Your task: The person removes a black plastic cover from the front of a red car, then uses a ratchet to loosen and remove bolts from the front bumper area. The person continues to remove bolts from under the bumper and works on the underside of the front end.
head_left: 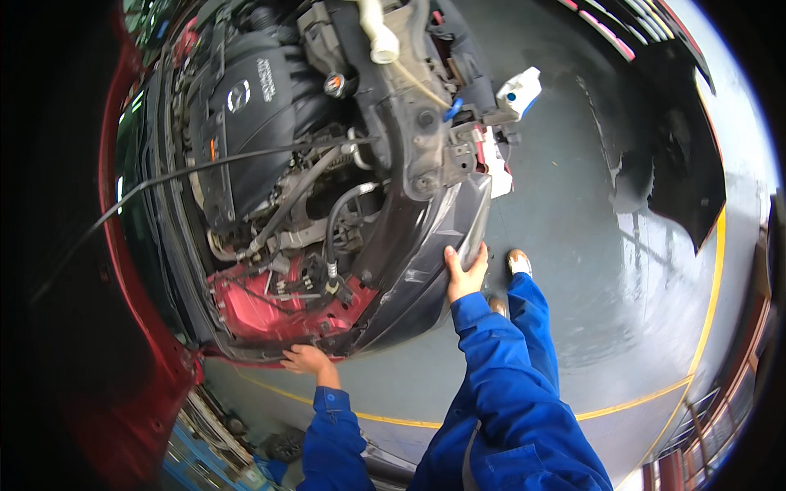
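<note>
A dark headlight point(426, 266) sits at the front corner of a red car, beside the engine bay. My right hand point(466, 274) grips its front edge, the thumb on the upper face and the fingers along the outer side. My left hand point(307, 358) lies with outstretched fingers on the edge of the red fender point(282, 357), left of the headlight. Between the hands, hoses and wiring cross the red inner body panel point(254, 304). The headlight's back and underside are hidden.
A thin prop rod point(237, 155) crosses above the black engine cover point(246, 123); the raised red hood point(123, 393) is at left. A white filler neck point(381, 47) and white bottle point(521, 92) are farther off. A large black panel point(675, 139) lies on the wet floor at right.
</note>
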### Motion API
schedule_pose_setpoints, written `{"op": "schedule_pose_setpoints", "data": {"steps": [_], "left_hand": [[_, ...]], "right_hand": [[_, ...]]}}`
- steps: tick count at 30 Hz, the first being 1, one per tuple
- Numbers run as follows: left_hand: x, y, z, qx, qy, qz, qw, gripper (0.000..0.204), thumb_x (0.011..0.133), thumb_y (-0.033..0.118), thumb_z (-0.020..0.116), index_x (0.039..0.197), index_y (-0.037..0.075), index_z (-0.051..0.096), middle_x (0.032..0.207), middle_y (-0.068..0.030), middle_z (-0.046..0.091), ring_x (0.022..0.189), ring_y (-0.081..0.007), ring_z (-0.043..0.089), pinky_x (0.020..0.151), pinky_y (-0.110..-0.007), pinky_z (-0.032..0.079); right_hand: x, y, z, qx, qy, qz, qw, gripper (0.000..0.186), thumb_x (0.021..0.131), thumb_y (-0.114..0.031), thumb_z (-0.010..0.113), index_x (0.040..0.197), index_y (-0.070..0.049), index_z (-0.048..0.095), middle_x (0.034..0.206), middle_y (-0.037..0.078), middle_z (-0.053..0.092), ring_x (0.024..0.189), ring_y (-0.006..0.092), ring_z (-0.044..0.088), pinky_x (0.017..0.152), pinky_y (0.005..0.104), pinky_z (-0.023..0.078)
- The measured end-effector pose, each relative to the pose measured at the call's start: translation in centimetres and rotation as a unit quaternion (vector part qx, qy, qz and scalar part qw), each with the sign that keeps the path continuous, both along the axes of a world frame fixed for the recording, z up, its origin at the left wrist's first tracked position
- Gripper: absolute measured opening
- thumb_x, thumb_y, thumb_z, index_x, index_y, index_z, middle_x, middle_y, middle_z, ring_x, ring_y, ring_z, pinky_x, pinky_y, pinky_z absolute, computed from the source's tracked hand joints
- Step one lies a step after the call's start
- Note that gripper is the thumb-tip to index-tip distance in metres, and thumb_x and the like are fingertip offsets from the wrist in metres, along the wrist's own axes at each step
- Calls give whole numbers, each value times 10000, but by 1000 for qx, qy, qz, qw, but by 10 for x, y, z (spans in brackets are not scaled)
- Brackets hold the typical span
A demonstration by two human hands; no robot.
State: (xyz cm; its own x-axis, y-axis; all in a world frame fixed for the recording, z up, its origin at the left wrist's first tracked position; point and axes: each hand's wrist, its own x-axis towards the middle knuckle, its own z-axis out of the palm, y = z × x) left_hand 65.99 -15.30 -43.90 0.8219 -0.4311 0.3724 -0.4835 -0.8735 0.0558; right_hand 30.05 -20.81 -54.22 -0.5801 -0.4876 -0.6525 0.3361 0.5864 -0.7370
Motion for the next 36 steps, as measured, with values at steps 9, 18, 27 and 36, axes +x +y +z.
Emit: {"op": "schedule_pose_setpoints", "data": {"steps": [9, 18, 27, 36], "left_hand": [[-204, -103, 32, -23, 193, -612, 766, 412, 953, 58, 506, 1334, -67, 408, 1353, -211, 451, 1289, -314, 426, 1050, -411, 391], [-318, -191, -24, 139, 138, -666, 720, 676, 907, 289, 599, 1398, -95, 339, 1438, -261, 366, 1333, -396, 368, 1118, -455, 264], [-318, -186, -28, 144, 167, -611, 761, 877, 867, 428, 655, 1440, -95, 245, 1461, -248, 332, 1365, -349, 330, 1139, -436, 232], [-314, -183, -25, 167, 153, -585, 778, 908, 883, 499, 608, 1452, -95, 225, 1481, -259, 303, 1400, -367, 277, 1151, -451, 214]], "right_hand": [[-18, 0, 5, -20, 19, 92, 995, 1116, 735, -562, 746, 1465, 67, 184, 1417, 319, 297, 1310, 461, 327, 1110, 468, 278], [-69, -24, -6, -141, 81, 74, 984, 1017, 720, -479, 791, 1417, 69, 293, 1382, 322, 349, 1239, 476, 383, 1029, 535, 337], [-116, -84, -34, -144, -66, 8, 987, 693, 659, -284, 812, 1191, 38, 507, 1130, 200, 547, 990, 381, 521, 879, 454, 424], [-113, -86, -50, -182, -83, 1, 980, 636, 594, -269, 833, 1108, -29, 545, 1066, 170, 557, 932, 360, 513, 833, 451, 423]]}}
